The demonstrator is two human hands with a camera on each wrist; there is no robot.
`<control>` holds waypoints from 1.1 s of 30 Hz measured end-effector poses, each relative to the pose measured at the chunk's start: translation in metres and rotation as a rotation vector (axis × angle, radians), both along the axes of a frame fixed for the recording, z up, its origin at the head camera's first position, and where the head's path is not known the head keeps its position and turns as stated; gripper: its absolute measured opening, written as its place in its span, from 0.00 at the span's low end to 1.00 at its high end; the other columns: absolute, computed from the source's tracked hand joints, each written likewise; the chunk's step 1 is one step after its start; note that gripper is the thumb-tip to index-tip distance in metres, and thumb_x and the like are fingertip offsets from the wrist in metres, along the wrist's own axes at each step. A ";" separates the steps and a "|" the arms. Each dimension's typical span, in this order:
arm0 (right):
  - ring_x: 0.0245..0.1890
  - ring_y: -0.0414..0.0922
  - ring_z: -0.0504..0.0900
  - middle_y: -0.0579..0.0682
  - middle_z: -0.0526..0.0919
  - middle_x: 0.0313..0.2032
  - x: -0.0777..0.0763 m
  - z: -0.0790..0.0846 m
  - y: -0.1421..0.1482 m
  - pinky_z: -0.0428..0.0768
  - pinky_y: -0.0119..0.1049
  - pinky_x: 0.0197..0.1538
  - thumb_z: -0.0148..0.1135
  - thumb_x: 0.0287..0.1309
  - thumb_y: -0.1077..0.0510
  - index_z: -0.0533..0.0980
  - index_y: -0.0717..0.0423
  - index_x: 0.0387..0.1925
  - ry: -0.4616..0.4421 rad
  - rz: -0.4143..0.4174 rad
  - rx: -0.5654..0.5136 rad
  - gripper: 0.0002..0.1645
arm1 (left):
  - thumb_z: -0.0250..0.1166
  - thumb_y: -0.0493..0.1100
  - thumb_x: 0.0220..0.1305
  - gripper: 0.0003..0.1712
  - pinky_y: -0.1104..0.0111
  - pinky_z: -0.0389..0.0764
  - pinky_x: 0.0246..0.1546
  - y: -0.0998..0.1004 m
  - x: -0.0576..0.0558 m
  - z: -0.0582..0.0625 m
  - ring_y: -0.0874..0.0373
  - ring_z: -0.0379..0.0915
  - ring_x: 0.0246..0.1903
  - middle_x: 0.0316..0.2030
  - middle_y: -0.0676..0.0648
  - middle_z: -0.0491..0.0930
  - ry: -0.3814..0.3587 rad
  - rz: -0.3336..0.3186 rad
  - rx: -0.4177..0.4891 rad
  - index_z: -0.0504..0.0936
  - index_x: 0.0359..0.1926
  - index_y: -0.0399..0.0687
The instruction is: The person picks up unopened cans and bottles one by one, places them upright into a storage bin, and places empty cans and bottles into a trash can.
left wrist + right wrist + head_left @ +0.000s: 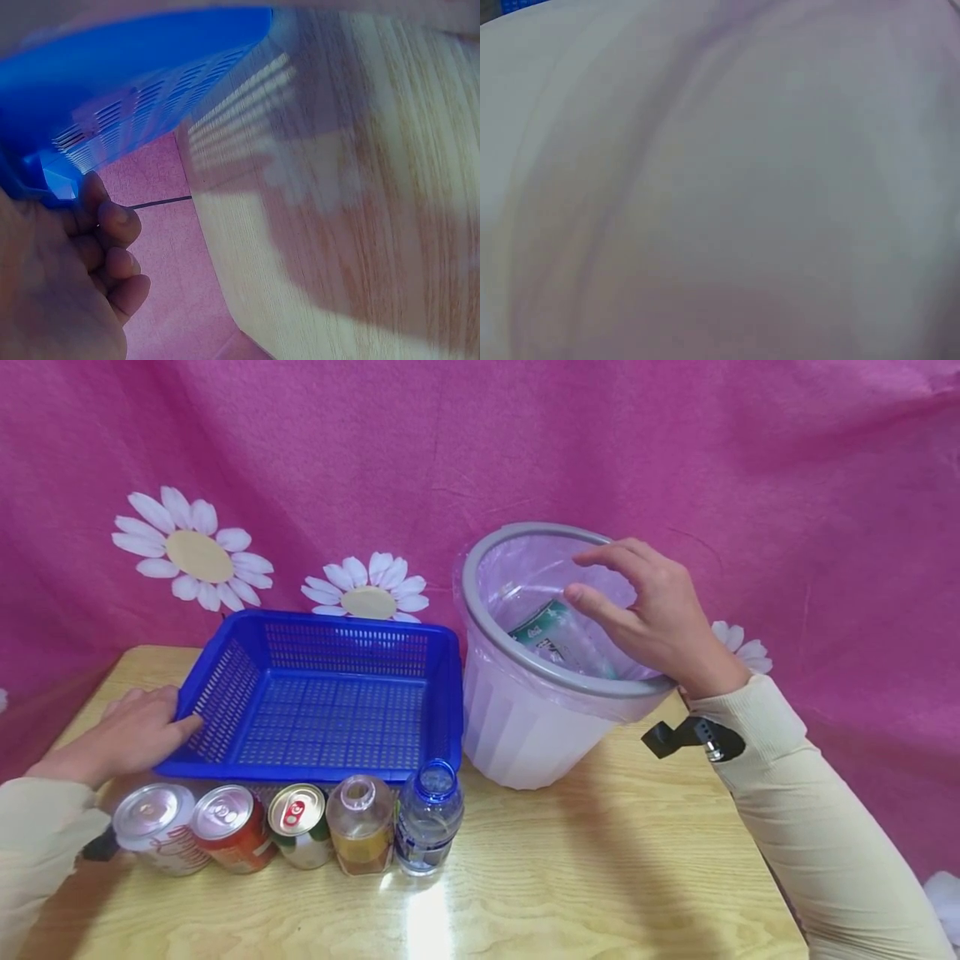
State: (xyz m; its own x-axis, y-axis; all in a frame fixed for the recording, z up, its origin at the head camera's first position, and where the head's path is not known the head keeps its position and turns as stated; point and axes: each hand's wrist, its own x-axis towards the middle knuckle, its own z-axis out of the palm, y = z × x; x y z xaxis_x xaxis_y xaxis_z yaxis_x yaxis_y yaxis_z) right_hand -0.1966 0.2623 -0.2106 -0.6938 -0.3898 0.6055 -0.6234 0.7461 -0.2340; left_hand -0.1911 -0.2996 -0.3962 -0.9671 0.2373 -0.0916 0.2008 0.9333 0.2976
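My left hand [135,735] grips the left rim of a blue plastic basket [337,718], thumb over the edge and the other fingers curled below it in the left wrist view. Slatted and bare, the basket floor shows from above. Over a white bin [517,735] with a grey rim and thin liner, my right hand [656,610] is held with its thumb and index finger apart and nothing between them. Inside the bin lies a clear container with a green label [551,625], partly hidden by the rim. The bin's pale, blurred side fills the right wrist view.
Along the basket's front stand a white can [161,831], a red-orange can [234,831], a green-and-white can [302,827], a bottle with amber liquid [362,835] and a clear bottle with a blue neck [427,822]. A pink flowered cloth [450,452] hangs behind the wooden table [570,877].
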 end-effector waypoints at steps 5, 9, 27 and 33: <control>0.56 0.50 0.85 0.54 0.88 0.53 0.006 0.003 -0.003 0.76 0.36 0.59 0.71 0.64 0.51 0.82 0.54 0.59 0.021 0.026 0.003 0.24 | 0.50 0.49 0.76 0.28 0.51 0.65 0.40 -0.001 0.000 0.000 0.34 0.69 0.43 0.41 0.30 0.78 0.004 -0.001 -0.007 0.71 0.51 0.22; 0.55 0.50 0.86 0.54 0.89 0.52 0.012 0.005 -0.006 0.77 0.37 0.59 0.71 0.63 0.53 0.82 0.55 0.58 0.034 0.055 0.003 0.23 | 0.50 0.50 0.76 0.27 0.51 0.65 0.39 -0.002 -0.001 0.000 0.34 0.69 0.43 0.42 0.30 0.78 0.010 -0.008 -0.005 0.72 0.51 0.22; 0.59 0.44 0.83 0.51 0.88 0.54 0.043 0.011 -0.022 0.72 0.30 0.68 0.73 0.58 0.57 0.82 0.54 0.58 0.008 0.168 -0.018 0.25 | 0.50 0.49 0.76 0.25 0.51 0.65 0.38 -0.001 -0.001 -0.001 0.35 0.70 0.42 0.37 0.34 0.78 0.008 -0.011 -0.006 0.73 0.47 0.24; 0.58 0.44 0.83 0.52 0.87 0.53 0.053 0.015 -0.029 0.74 0.34 0.67 0.74 0.57 0.55 0.81 0.58 0.57 0.051 0.218 0.032 0.26 | 0.50 0.49 0.75 0.25 0.52 0.64 0.38 0.000 -0.001 0.001 0.35 0.70 0.42 0.38 0.33 0.79 0.022 -0.019 0.003 0.74 0.46 0.25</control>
State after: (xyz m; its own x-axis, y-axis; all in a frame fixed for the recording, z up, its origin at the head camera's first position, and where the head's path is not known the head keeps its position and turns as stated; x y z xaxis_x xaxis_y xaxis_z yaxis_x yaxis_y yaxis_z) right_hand -0.1441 0.2331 -0.1957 -0.5596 -0.5473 0.6223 -0.7814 0.5987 -0.1760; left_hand -0.1916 -0.2992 -0.3955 -0.9643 0.2556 -0.0698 0.2246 0.9284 0.2959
